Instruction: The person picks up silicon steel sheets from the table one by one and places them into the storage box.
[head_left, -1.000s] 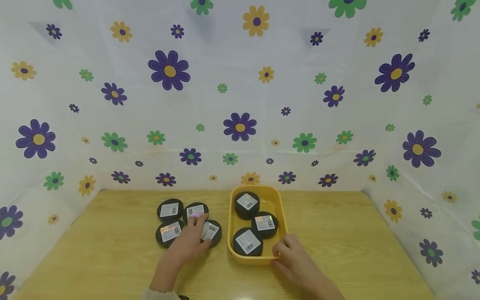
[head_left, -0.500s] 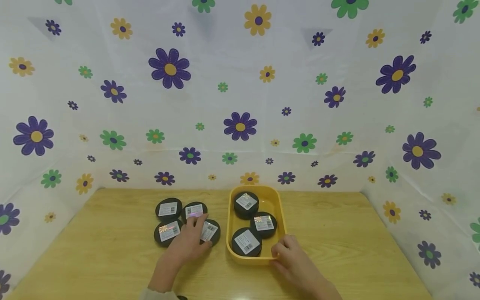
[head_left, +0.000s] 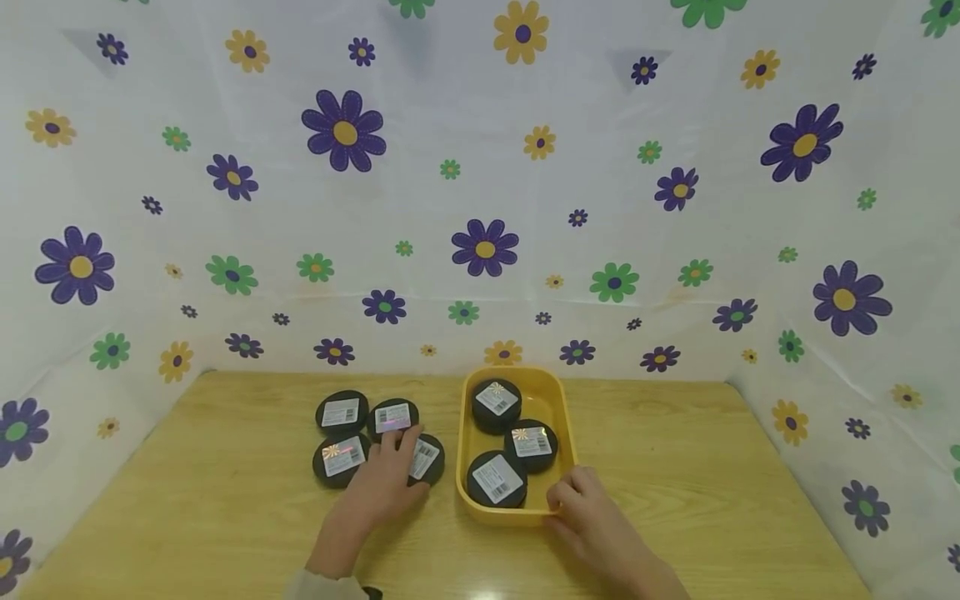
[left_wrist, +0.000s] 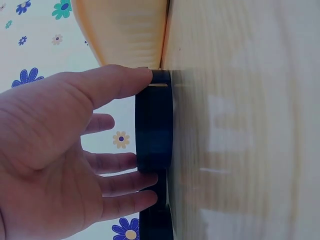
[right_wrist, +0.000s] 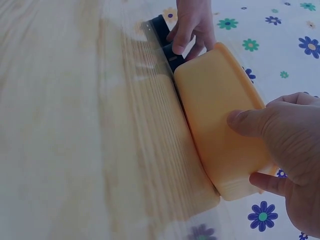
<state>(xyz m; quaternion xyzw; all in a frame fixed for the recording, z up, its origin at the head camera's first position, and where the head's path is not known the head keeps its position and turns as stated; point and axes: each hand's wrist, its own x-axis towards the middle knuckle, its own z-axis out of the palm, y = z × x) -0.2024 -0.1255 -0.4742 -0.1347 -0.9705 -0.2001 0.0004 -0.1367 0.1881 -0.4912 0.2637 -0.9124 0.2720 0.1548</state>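
Several flat round black discs with white barcode labels stand left of a yellow plastic tray (head_left: 573,433). My left hand (head_left: 378,487) is over the rightmost black disc (head_left: 435,471) of that group, thumb against its near side and fingers at its far side. In the left wrist view the thumb touches the disc's edge (left_wrist: 154,120), and the other fingers lie along its far end. My right hand (head_left: 592,521) grips the tray's near right corner, with the thumb on the outer wall in the right wrist view. Inside the tray lie black discs (head_left: 498,482) at three spots.
Three other black discs (head_left: 341,412) sit close together at the left hand's fingers. The wooden table (head_left: 712,467) carries everything. A white flowered cloth (head_left: 420,208) rises behind it and along both sides. A small dark object (head_left: 372,593) shows by the left sleeve.
My left hand has shifted slightly right over the rightmost disc, covering more of its label. The right hand keeps its hold on the tray. The head view has tilted a little.
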